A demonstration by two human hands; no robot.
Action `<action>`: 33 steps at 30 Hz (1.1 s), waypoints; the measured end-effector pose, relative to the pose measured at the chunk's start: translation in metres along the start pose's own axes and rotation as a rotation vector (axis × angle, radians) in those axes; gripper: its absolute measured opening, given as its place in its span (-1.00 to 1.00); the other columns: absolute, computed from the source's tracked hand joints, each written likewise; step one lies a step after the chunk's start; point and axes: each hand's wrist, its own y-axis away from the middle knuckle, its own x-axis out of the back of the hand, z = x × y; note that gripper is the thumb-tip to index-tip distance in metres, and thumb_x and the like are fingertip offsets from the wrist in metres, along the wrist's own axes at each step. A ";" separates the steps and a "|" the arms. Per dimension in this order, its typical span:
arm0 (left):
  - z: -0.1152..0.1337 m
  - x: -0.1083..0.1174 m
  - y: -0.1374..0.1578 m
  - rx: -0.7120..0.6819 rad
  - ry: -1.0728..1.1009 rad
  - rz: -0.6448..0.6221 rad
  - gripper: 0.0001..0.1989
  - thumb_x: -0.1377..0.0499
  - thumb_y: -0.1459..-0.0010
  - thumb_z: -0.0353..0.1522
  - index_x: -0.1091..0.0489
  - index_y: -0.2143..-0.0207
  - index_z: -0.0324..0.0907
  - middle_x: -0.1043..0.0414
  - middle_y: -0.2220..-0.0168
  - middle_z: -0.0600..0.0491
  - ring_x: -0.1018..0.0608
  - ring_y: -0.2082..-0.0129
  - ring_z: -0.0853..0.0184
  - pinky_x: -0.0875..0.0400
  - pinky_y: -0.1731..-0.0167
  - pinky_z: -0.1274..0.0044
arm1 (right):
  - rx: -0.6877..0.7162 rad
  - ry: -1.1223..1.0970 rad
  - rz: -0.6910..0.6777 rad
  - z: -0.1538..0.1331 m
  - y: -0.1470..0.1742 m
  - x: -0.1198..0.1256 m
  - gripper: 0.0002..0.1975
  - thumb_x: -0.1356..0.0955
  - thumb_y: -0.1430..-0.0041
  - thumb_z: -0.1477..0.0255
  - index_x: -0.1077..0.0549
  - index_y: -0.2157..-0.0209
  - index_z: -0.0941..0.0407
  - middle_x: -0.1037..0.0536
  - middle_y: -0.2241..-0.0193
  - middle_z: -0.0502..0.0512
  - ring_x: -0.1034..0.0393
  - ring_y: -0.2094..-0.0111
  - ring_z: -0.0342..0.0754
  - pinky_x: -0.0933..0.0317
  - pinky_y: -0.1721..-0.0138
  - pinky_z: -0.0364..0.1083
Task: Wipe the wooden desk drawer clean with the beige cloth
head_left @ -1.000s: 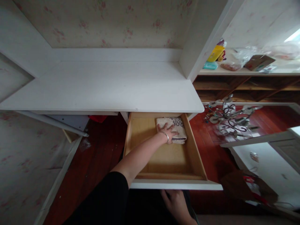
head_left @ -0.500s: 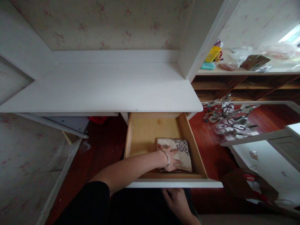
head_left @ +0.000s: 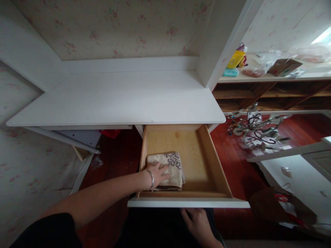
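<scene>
A folded beige cloth [head_left: 173, 179] with a dark floral pattern lies in the front left part of a pulled-out wooden drawer [head_left: 196, 148]. My left hand [head_left: 158, 174], with a silver bangle at the wrist, rests flat on the cloth, its fingers spread. Below the drawer's white front panel [head_left: 188, 203] is my right hand [head_left: 198, 222], its fingers curled and partly hidden by the panel. What they hold, if anything, cannot be seen.
Above the drawer is a white desktop [head_left: 124, 96]. On the red floor at right lies a metal chandelier [head_left: 258, 129], near a white cabinet [head_left: 294, 172] and a brown bag [head_left: 274, 206]. A back shelf [head_left: 256, 80] carries a cardboard box [head_left: 284, 67] and plastic bags.
My left hand and the folded cloth have moved from the drawer's right side to its left side. My right hand stays below the drawer front.
</scene>
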 end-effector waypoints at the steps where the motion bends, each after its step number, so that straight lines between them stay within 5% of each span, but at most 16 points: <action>1: -0.005 -0.002 0.003 0.017 0.001 0.004 -0.10 -0.34 0.24 -0.39 -0.12 -0.18 0.25 0.23 -0.36 0.07 -0.15 -0.13 -0.23 -0.36 0.22 0.04 | 0.000 0.003 -0.005 0.001 0.000 0.000 -0.51 -0.12 -0.32 0.23 -0.58 0.40 0.11 -0.62 0.41 0.13 -0.53 0.33 0.05 -0.27 0.28 -0.11; 7: -0.030 0.009 -0.005 0.066 0.026 0.069 -0.22 -0.25 0.18 -0.39 -0.18 -0.15 0.21 0.15 -0.33 0.07 -0.09 -0.16 -0.20 -0.34 0.19 0.06 | 0.012 0.011 -0.006 0.003 0.002 -0.001 -0.50 -0.11 -0.33 0.23 -0.58 0.41 0.10 -0.62 0.42 0.14 -0.53 0.33 0.05 -0.26 0.27 -0.12; 16: -0.071 0.064 -0.061 0.236 0.082 0.196 -0.25 -0.21 0.15 -0.32 -0.15 -0.15 0.24 0.12 -0.32 0.06 -0.07 -0.16 -0.17 -0.01 0.07 -0.21 | -0.001 -0.001 0.016 -0.005 0.001 0.003 -0.41 -0.07 -0.34 0.13 -0.57 0.47 0.10 -0.61 0.48 0.15 -0.52 0.42 0.03 -0.23 0.36 -0.13; 27: 0.000 0.109 -0.145 0.113 0.125 0.218 -0.30 -0.13 -0.01 -0.17 -0.01 -0.21 0.38 0.29 -0.37 0.23 0.10 -0.25 -0.18 0.15 0.04 -0.29 | 0.010 0.054 -0.003 -0.003 -0.001 0.003 -0.48 -0.10 -0.33 0.22 -0.60 0.40 0.11 -0.63 0.39 0.15 -0.53 0.29 0.06 -0.27 0.24 -0.11; 33: 0.029 0.112 -0.147 0.033 0.040 0.169 -0.25 -0.16 0.04 -0.22 -0.02 -0.22 0.34 0.23 -0.36 0.08 0.02 -0.21 -0.20 -0.04 0.11 -0.25 | -0.013 0.072 0.008 -0.001 0.000 0.000 -0.52 -0.14 -0.31 0.25 -0.59 0.46 0.09 -0.62 0.43 0.13 -0.53 0.34 0.04 -0.27 0.28 -0.12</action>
